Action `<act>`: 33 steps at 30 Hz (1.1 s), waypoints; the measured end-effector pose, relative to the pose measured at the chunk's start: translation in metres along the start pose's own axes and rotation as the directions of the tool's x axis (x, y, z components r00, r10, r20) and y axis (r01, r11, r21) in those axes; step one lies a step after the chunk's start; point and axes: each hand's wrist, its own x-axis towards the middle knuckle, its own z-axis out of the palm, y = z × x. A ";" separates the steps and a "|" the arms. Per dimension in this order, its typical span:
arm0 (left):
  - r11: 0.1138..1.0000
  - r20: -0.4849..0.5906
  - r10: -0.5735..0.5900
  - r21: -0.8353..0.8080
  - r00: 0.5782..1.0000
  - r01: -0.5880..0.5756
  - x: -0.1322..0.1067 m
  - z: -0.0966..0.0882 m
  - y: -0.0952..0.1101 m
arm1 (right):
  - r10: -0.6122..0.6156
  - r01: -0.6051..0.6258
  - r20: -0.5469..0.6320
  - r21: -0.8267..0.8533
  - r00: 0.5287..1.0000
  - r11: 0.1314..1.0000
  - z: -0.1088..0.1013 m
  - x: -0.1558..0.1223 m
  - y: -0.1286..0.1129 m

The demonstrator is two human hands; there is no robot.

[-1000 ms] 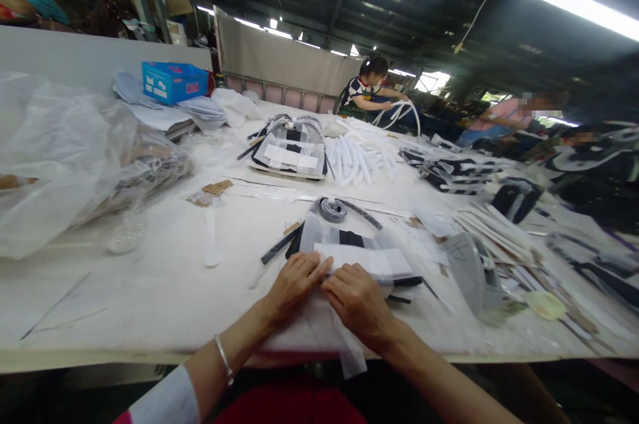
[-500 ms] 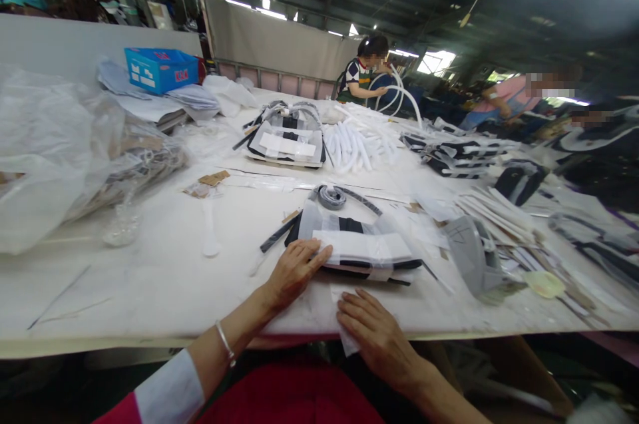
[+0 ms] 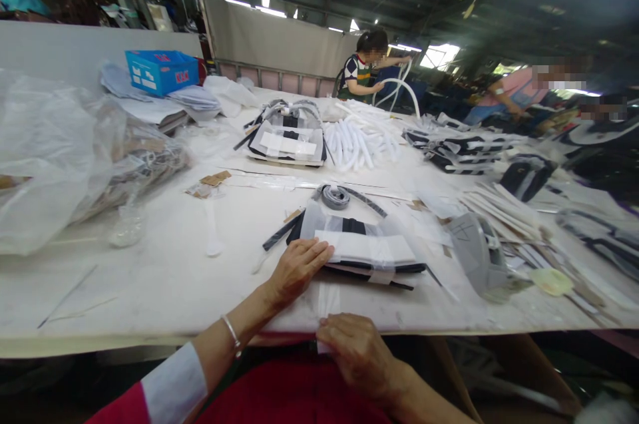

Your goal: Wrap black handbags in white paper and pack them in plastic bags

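In front of me a black bag (image 3: 352,227) lies flat, partly wrapped in thin translucent sheeting. Across it is a folded white pad (image 3: 372,247), with a strip of clear tape over its right part. A coiled strap (image 3: 335,197) in plastic wrap sits at the bag's far side. My left hand (image 3: 298,267) rests on the pad's left end, fingers stretched out and lying flat. At the table's front edge my right hand (image 3: 355,349), fingers closed, grips a translucent tape strip (image 3: 329,299) that runs toward the bag. The strip's far end lies near the bag's front edge.
To the right stands a grey tape dispenser (image 3: 466,251), near white strips (image 3: 499,217) and a yellowish piece (image 3: 552,281). Another wrapped bag (image 3: 287,138) and white tubes (image 3: 349,144) lie farther back. Plastic sheeting (image 3: 44,158) covers the left. A co-worker (image 3: 357,74) handles white tubing.
My right hand has moved down and left to the table edge, its fingers closing from spread to gripping the tape strip. My left hand stays on the pad.
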 end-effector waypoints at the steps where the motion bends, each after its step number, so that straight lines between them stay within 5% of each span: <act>1: 1.000 0.008 -0.001 0.008 1.000 0.001 0.000 0.000 0.001 | 0.007 -0.007 0.039 0.004 0.999 1.000 -0.003 0.002 0.002; 9: 0.998 0.082 0.059 -0.022 0.995 -0.057 -0.002 -0.003 0.001 | -0.048 0.049 0.187 -0.003 0.981 0.999 -0.036 0.049 0.009; 13: 0.993 0.089 0.049 -0.115 0.995 -0.039 -0.003 -0.004 0.000 | -0.111 0.123 0.152 -0.067 0.982 0.990 -0.059 0.085 0.017; 17: 0.960 0.132 -0.124 -0.237 0.984 0.152 0.001 -0.013 0.004 | 0.109 -0.098 0.135 -0.087 0.985 0.991 -0.075 0.106 0.041; 22: 0.884 0.219 -0.287 -0.315 0.933 0.346 0.012 -0.022 0.016 | 0.460 -0.452 0.190 -0.083 0.868 0.888 -0.080 0.118 0.071; 27: 0.908 0.114 -0.341 -0.218 0.933 0.358 0.021 -0.013 0.027 | 0.512 -0.510 0.245 -0.077 0.823 0.857 -0.076 0.130 0.082; 33: 0.919 0.029 -0.358 -0.169 0.933 0.357 0.024 -0.007 0.027 | 0.470 -0.476 0.236 -0.034 0.850 0.879 -0.077 0.117 0.073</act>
